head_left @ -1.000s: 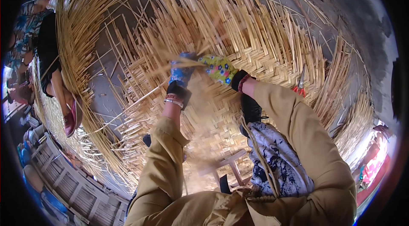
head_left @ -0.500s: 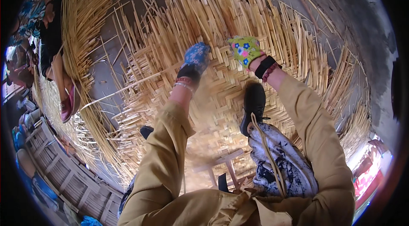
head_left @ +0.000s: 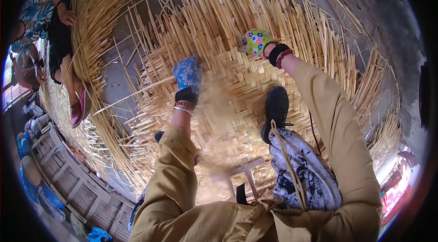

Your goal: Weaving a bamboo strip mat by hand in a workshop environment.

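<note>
1. I see the woven mat (head_left: 237,77) on the floor (head_left: 112,82), its strips (head_left: 200,18) fanned at the far edge, maybe to keep them apart.
2. My left hand (head_left: 187,73) and right hand (head_left: 259,42) are over it; I can't tell if the fingers grip.
3. A black shoe (head_left: 277,110) is on it, maybe holding it flat.

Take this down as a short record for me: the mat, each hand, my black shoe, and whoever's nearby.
Woven mat: pale strips in zigzag weave
Unwoven strip ends: fanned out along the mat's far side
Left hand: in blue flowered glove, over the mat; grip unclear
Right hand: in green flowered glove, farther out, by the unwoven ends; grip unclear
Black shoe: on the mat, right of centre
Other person: far left, beside long loose strips
</note>
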The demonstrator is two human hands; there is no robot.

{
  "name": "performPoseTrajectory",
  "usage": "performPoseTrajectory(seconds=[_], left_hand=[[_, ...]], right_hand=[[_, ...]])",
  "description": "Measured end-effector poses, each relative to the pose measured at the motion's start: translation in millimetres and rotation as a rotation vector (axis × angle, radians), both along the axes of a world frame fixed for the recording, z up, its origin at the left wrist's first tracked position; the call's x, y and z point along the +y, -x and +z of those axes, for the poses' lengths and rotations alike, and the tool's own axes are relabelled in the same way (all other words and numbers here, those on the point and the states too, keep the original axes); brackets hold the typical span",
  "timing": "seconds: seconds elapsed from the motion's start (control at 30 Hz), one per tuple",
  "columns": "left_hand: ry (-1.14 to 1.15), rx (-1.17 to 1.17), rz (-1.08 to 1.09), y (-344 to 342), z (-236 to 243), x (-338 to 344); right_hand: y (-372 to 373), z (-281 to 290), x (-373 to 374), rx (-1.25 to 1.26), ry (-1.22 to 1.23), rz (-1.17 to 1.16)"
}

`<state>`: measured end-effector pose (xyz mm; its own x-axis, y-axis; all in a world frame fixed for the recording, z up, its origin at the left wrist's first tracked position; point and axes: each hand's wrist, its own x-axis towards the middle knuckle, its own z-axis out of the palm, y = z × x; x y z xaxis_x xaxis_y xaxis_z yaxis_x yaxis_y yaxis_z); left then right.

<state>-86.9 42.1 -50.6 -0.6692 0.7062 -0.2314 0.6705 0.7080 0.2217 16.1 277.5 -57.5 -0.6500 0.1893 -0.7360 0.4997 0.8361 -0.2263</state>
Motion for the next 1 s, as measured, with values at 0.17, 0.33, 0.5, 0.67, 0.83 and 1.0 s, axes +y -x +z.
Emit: performPoseTrajectory(seconds=[0.17,0.33,0.5,0.67,0.83,1.0], left_hand=[[-0.139,-0.109,-0.013,-1,-9,0],[0.008,-0.227,0.037,-16,-13,-3],[0.134,-0.183,0.051,-19,0,6],[0.147,0.04,0.108,-20,21,30],[-0.389,-0.249,-0.109,-63,4,94],[0.016,-0.348,-0.253,-70,-10,128]], right_hand=[[-2,3,-15,0.092,-0.139,0.041],[-18,3,-23,0.056,-0.135,0.202],[-37,-7,-27,0.332,-0.092,0.182],[-30,-5,-28,0.135,-0.089,0.12],[-43,13,-11,0.22,-0.151,0.028],[-73,18,17,0.173,-0.12,-0.061]])
